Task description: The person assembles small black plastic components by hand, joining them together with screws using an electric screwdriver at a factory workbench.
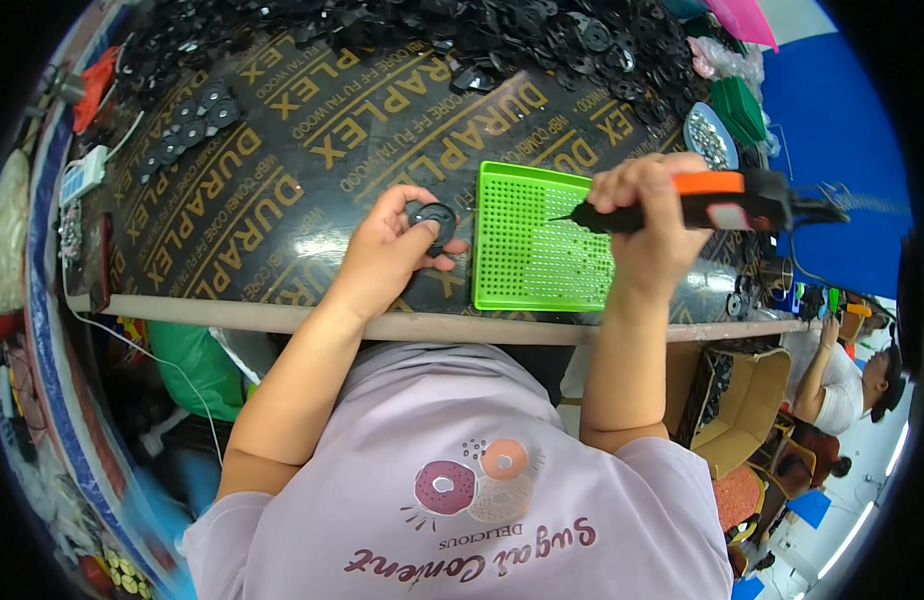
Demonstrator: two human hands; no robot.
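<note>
My left hand [374,250] grips a round black plastic part [438,217] between thumb and fingers, just above the dark printed tabletop. In my right hand [644,205] is an electric screwdriver [720,208], black with an orange strip, held level with its thin bit pointing left. The bit hovers over a bright green tray [478,240] with rows of small holes. Many of the holes toward its right side look filled with small pale pieces, too small to make out. My right forearm and hand cover the tray's right end.
Black plastic parts lie in a large heap [542,45] along the far edge, with a smaller cluster [194,122] at the left. A bowl of small metal pieces [709,138] stands at the far right. Below the table's right end is a cardboard box [747,415]; another person [832,385] sits beyond.
</note>
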